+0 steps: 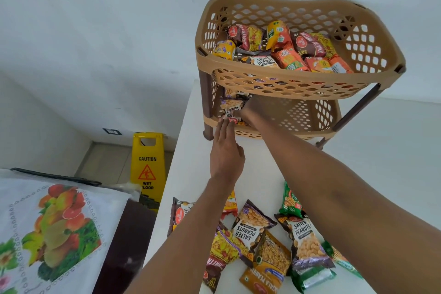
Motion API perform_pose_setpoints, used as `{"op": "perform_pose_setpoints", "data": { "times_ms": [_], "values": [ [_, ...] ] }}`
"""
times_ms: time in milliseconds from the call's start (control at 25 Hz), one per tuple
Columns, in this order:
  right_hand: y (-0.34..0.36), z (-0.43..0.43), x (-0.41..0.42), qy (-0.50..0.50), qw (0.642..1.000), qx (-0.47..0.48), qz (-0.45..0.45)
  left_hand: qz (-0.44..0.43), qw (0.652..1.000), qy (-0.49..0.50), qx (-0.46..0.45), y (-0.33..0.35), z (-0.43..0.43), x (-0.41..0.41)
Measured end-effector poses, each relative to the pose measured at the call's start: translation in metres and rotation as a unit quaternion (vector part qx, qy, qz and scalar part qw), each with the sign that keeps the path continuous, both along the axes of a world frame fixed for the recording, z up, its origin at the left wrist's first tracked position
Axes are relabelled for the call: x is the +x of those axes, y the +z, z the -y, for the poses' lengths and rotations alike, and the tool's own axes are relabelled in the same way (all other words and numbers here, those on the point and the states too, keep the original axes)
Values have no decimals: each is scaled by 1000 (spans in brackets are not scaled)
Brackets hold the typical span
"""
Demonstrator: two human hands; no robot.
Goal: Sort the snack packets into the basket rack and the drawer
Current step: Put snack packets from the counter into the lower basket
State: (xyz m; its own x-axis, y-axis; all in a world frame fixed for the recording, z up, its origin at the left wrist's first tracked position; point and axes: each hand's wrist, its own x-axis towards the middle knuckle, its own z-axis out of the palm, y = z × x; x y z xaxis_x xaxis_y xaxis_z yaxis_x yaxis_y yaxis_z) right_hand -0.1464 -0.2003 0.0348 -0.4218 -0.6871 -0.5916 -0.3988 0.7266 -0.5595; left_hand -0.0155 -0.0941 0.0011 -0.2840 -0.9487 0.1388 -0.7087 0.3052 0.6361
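Item: salted peanuts packet (pixel 232 108), at the left opening of the basket rack (pixel 298 83) lower tier. My left hand (pixel 226 153): fingers straight, tips touching its bottom edge. My right hand (pixel 250 110): inside that tier beside it, grip cannot tell. Step: seating the packet. Next, I judge: push it inward.

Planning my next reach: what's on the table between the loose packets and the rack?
Bare white tabletop; only the left hand and right forearm cross above it, head view.

Bare left hand (pixel 226 153), bare right hand (pixel 247 112), forearms (pixel 322 179) seemingly bare throughout.
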Motion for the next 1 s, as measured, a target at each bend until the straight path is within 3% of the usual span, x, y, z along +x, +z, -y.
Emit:
{"op": "perform_pose_setpoints", "data": {
  "times_ms": [280, 520, 600, 680, 880, 1000],
  "values": [
    [13, -43, -5, 49, 967, -175, -177, 129, 988, -77, -31, -2, -1, 18],
    [12, -123, 10, 121, 881, -324, -324, 174, 981, -82, -37, 0, -13, 43],
    [4, -150, 17, 150, 860, -373, -313, 179, 981, -73, -26, 0, -21, 50],
    [-7, -175, 24, 192, 866, -376, -268, 180, 981, -73, -9, 0, -29, 57],
    [-32, -216, 37, 325, 887, -284, -165, 216, 971, -98, 12, 8, -34, 91],
    [-41, -226, 52, 353, 898, -223, -136, 266, 952, -127, 85, 11, -38, 115]
  ]
}}
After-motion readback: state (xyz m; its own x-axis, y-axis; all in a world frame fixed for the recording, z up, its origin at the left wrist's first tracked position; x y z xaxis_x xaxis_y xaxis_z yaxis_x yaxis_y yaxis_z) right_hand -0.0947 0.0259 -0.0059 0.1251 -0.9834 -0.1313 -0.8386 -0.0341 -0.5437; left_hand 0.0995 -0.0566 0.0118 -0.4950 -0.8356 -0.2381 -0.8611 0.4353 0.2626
